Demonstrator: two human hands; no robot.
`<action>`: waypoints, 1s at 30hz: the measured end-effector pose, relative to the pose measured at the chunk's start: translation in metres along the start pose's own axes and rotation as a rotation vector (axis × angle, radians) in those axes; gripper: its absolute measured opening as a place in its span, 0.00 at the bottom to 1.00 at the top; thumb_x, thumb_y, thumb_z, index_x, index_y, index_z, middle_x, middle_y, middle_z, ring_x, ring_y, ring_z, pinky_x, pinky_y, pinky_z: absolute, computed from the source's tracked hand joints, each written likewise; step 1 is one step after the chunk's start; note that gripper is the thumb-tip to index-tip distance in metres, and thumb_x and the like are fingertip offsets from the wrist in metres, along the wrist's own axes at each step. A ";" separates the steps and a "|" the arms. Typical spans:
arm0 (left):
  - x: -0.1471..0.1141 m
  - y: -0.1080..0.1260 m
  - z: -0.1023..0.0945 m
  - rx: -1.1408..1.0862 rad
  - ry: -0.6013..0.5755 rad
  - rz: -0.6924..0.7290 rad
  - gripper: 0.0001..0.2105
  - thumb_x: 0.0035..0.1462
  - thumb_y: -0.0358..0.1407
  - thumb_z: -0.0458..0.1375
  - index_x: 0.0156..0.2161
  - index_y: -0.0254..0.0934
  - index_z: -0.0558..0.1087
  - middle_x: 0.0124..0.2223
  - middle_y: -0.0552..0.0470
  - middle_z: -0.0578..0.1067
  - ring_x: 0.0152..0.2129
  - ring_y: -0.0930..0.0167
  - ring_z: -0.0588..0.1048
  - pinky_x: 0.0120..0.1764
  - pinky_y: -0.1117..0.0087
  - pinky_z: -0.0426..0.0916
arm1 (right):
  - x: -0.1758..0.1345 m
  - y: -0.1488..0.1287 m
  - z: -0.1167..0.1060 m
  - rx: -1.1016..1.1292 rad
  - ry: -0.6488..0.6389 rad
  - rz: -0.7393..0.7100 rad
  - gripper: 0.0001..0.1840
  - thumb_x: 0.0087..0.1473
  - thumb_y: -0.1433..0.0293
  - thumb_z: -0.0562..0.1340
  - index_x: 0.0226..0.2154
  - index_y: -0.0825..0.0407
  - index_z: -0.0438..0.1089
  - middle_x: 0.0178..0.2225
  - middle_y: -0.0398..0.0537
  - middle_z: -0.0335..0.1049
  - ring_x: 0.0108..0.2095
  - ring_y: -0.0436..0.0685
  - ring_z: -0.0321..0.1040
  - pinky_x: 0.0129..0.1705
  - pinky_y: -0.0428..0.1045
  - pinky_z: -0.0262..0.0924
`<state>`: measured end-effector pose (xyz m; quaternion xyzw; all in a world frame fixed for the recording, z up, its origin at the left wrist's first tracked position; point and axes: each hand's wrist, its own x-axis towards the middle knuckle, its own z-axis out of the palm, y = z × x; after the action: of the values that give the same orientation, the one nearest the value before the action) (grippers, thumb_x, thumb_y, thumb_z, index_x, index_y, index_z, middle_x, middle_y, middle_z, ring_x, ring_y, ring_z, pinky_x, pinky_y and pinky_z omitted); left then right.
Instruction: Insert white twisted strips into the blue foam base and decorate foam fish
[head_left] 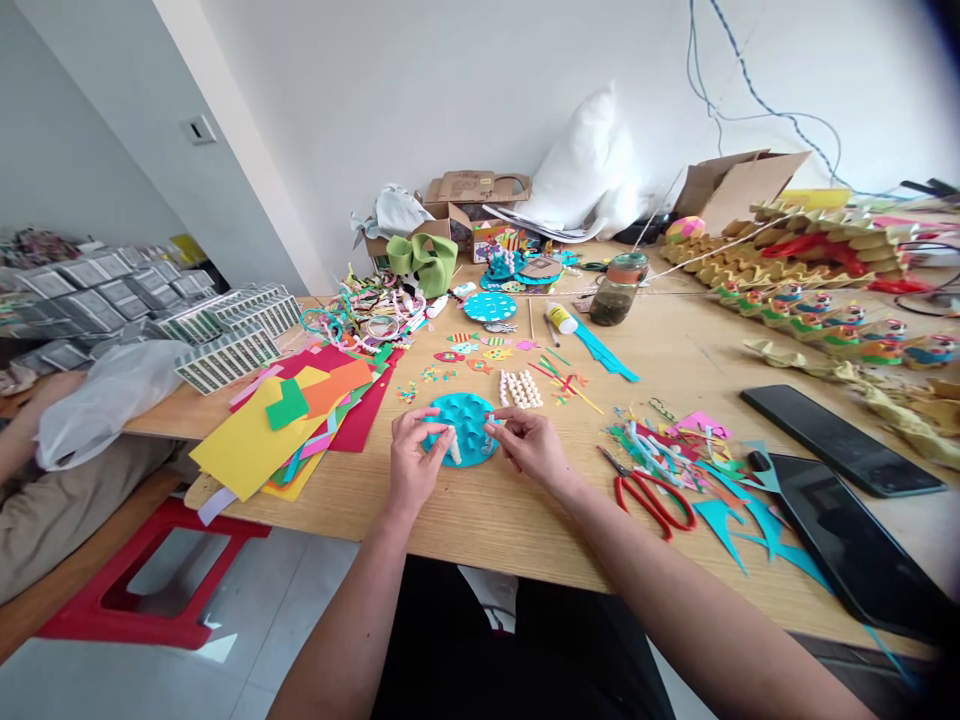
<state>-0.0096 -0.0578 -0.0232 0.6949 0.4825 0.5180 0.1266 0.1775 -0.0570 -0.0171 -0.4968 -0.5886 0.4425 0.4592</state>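
Observation:
A round blue disc (466, 420) with darker rounded patches lies on the table between my hands. My left hand (420, 445) is closed at the disc's left side, pinching a small white twisted piece (454, 446) upright over it. At the right edge of the disc, my right hand (529, 445) pinches a small pale piece (490, 428) whose kind I cannot make out. Just beyond the disc sit rows of white twisted pieces (519, 389). Paper fish (480, 366) and tiny coloured bits (429, 373) lie behind and to the left.
Coloured paper sheets (255, 440) overlap on the left. Red-handled scissors (652, 500), paper scraps (720, 520) and two dark phones (840, 440) lie on the right. Farther back stand a glue stick (561, 318) and a glass jar (616, 295). A person's leg (67, 510) shows at far left.

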 end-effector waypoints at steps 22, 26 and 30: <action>-0.007 -0.005 -0.004 -0.105 0.038 -0.069 0.09 0.60 0.37 0.51 0.41 0.39 0.72 0.44 0.47 0.72 0.45 0.66 0.70 0.49 0.62 0.66 | 0.009 -0.008 -0.033 0.042 0.397 0.023 0.25 0.55 0.50 0.52 0.34 0.55 0.68 0.16 0.38 0.58 0.12 0.45 0.54 0.13 0.41 0.49; -0.009 -0.006 -0.004 -0.130 0.070 -0.103 0.10 0.61 0.37 0.51 0.43 0.37 0.71 0.45 0.45 0.71 0.45 0.66 0.70 0.48 0.62 0.67 | 0.028 -0.002 -0.065 -0.202 0.344 0.131 0.16 0.53 0.57 0.56 0.29 0.54 0.67 0.19 0.41 0.65 0.13 0.46 0.60 0.15 0.42 0.53; -0.008 -0.005 -0.002 -0.128 0.061 -0.102 0.10 0.61 0.36 0.51 0.43 0.37 0.71 0.45 0.45 0.70 0.45 0.66 0.69 0.48 0.62 0.67 | 0.050 0.002 -0.088 -0.570 0.190 0.246 0.11 0.52 0.64 0.57 0.26 0.54 0.68 0.17 0.43 0.67 0.16 0.48 0.65 0.21 0.42 0.56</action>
<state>-0.0142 -0.0623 -0.0308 0.6439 0.4867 0.5616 0.1820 0.2595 -0.0011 0.0025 -0.7119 -0.5788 0.2639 0.2976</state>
